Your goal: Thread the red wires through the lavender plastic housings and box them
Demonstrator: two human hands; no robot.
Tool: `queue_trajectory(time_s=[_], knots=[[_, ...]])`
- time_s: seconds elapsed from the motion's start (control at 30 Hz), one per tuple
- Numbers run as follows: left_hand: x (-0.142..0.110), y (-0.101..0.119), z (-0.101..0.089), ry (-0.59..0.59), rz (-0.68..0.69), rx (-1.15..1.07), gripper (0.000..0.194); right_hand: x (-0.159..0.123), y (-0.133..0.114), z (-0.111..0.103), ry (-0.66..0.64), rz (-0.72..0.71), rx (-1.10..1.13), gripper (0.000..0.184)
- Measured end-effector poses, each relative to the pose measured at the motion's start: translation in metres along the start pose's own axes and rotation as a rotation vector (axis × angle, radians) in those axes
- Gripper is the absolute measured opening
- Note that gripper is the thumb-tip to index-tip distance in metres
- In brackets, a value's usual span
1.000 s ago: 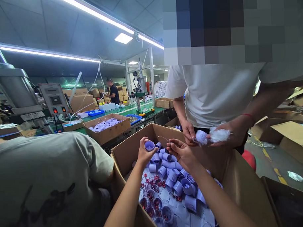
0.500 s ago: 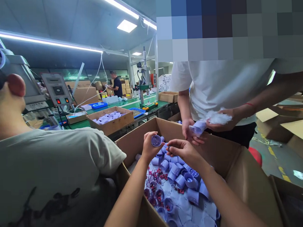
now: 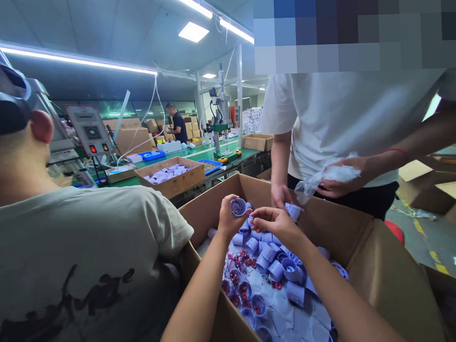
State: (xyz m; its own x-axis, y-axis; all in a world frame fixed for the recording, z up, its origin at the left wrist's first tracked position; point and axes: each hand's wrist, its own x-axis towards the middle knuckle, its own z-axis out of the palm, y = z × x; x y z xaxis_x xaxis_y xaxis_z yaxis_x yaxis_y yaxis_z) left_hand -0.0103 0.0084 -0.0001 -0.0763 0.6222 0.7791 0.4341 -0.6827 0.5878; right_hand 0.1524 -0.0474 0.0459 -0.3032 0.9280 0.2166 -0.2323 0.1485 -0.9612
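Observation:
My left hand (image 3: 228, 220) is closed around a lavender plastic cup (image 3: 238, 207), its open end facing me. Close beside it, my right hand (image 3: 278, 226) has thumb and forefinger pinched together near the cup's right side. What sits in that pinch is too small to make out. Both hands are above a large cardboard box (image 3: 360, 266). Inside it lie several loose lavender cups (image 3: 295, 293) and a cluster of red parts with thin wires (image 3: 246, 260). Along the box's near left side stand cups with red parts inside (image 3: 258, 304).
Across the box, a co-worker's hand (image 3: 280, 195) holds a cup while the other grips a clear plastic bag (image 3: 340, 173). A person in a grey shirt (image 3: 85, 256) sits close on my left. Behind are a carton of lavender parts (image 3: 172, 178) and a press (image 3: 222, 121).
The co-worker's cup has come out of the plastic bag and moved down over the box. My hands keep nearly the same pose at the cup. The view has shifted slightly.

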Motion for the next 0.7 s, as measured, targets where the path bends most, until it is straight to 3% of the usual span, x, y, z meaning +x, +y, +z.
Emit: queue_trajectory(time_s=[0.17,0.4,0.7], knots=[[-0.003,-0.004,0.004,0.001,0.082,0.053,0.061,0.011,0.019,0.002,0.094,-0.067,-0.099,0.032],[-0.004,-0.009,0.007,0.046,0.183,0.126,0.041,0.025,0.044,0.006,0.369,-0.280,-0.281,0.035],[-0.011,-0.002,0.011,0.018,0.301,0.121,0.058,0.022,0.055,0.023,0.591,-0.566,-0.510,0.018]])
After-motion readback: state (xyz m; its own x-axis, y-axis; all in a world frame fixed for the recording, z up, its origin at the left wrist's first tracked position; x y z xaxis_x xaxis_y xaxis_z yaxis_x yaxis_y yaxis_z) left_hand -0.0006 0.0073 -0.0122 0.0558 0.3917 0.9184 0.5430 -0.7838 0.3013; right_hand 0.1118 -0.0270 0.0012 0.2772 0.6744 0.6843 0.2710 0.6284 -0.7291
